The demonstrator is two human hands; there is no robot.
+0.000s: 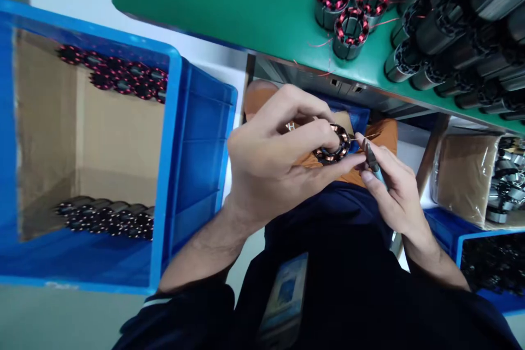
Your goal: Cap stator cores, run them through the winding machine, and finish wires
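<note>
My left hand [274, 156] is closed round a motor stator [343, 149], a dark ring with copper windings, held above my lap. Its fingers reach over and into the ring and hide part of it. Thin wire ends [371, 136] stick out from the stator's right side. Pinched in my right hand [396, 191] is a pair of wire snips [371, 158] with dark metal jaws and a pale blue handle. Their tip is close to the wire and to my left fingertips. Whether the jaws touch the wire I cannot tell.
Three stators with red windings [351, 33] stand on the green bench [229, 5], beside many bare stator cores [459, 38]. At left, a blue crate [174, 120] lined with cardboard holds rows of stators. Another blue bin [459, 243] and a box of metal parts [511, 180] are at right.
</note>
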